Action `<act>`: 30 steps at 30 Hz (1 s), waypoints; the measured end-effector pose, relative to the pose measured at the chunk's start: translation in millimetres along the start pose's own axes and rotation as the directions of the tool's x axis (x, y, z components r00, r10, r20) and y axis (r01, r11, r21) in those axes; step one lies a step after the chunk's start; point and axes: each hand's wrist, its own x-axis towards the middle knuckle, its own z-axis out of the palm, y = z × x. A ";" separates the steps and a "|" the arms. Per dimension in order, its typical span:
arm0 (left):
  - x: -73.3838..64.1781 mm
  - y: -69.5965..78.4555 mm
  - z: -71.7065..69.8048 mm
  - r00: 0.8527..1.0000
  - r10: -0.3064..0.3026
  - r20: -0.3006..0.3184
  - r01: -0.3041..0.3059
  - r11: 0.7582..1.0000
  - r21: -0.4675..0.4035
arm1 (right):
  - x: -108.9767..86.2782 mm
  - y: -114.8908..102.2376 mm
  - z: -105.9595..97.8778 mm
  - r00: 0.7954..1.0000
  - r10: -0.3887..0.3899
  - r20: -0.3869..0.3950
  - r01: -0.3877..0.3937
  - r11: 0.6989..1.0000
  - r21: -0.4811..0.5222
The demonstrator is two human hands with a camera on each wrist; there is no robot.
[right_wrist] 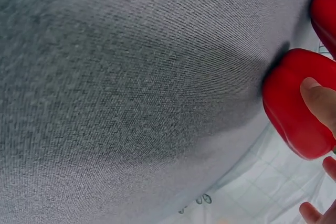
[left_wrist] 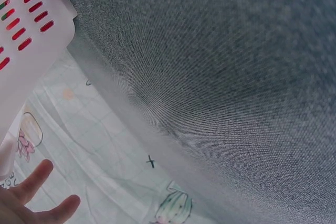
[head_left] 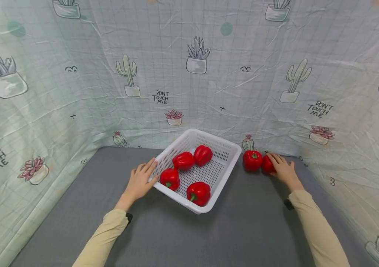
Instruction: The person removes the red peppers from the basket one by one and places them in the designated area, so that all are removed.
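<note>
A white perforated plastic basket (head_left: 220, 142) stands on the grey cloth, turned at an angle. My left hand (head_left: 140, 180) rests on its left rim with the fingers extended; in the left wrist view, two fingers (left_wrist: 39, 182) reach past the basket wall (left_wrist: 31, 66). Farther right, my right hand (head_left: 284, 170) holds a red bell pepper (head_left: 267, 165) that the fingers partly hide. The right wrist view shows the thumb (right_wrist: 319, 100) against this bell pepper (right_wrist: 294, 114). Just left of it sits another red bell pepper (head_left: 252, 161), stem up.
Inside the basket lie several red bell peppers, among them one near the front corner (head_left: 198, 193) and one at the back (head_left: 203, 155). Grey cloth (head_left: 236, 230) covers the tabletop. A pale curtain printed with cacti (head_left: 216, 89) hangs behind and along both sides.
</note>
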 end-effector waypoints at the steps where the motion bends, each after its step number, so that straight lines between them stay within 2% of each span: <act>1: -0.1 0.0 0.0 1.000 0.000 0.002 0.000 1.000 0.000 | -1.3 -0.1 -0.9 1.000 -0.003 -0.006 0.003 1.000 0.002; 9: 0.5 -0.7 0.4 1.000 0.002 0.009 -0.002 1.000 0.002 | -10.3 -7.4 -10.6 0.993 -0.057 -0.104 0.059 0.998 0.011; 18: 0.8 -1.0 0.7 1.000 0.002 0.005 -0.001 1.000 -0.007 | -16.5 -28.2 -27.5 0.968 -0.146 -0.203 0.148 0.989 -0.004; 23: 0.8 -0.7 0.9 1.000 0.004 0.006 -0.004 1.000 -0.007 | -19.3 -41.9 -34.9 0.950 -0.185 -0.253 0.185 0.982 -0.022; 30: 0.3 0.1 -0.3 1.000 0.007 -0.003 -0.007 1.000 -0.009 | -21.8 -64.7 -45.4 0.909 -0.265 -0.321 0.272 0.962 -0.022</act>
